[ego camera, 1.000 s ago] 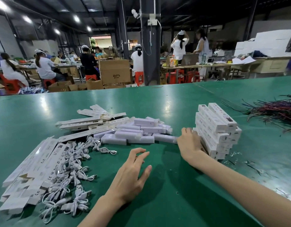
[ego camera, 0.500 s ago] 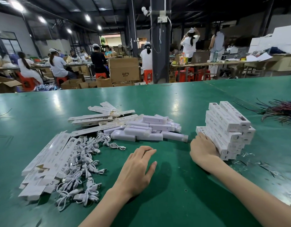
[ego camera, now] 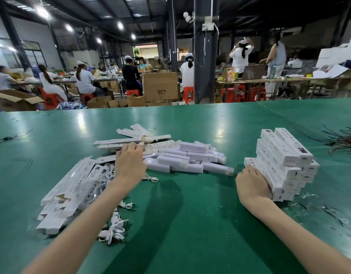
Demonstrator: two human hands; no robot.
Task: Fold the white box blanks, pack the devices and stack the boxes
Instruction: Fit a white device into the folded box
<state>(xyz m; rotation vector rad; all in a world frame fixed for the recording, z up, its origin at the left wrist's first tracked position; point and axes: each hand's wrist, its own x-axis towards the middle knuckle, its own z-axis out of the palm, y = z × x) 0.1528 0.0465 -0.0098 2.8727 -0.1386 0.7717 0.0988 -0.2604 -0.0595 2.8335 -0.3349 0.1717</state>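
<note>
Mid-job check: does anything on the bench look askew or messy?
Yes. The stack of white boxes is uneven: its layers are stepped, lower boxes jutting toward the right hand resting against it. Clear plastic scraps litter the green table beside it.

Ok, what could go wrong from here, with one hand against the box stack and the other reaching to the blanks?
1. The stack of boxes is staggered and leans; the right hand against its side could tip it with a nudge.
2. The left hand reaches over the loose white cables to the flat blanks, so the forearm may snag or drag cables.
</note>
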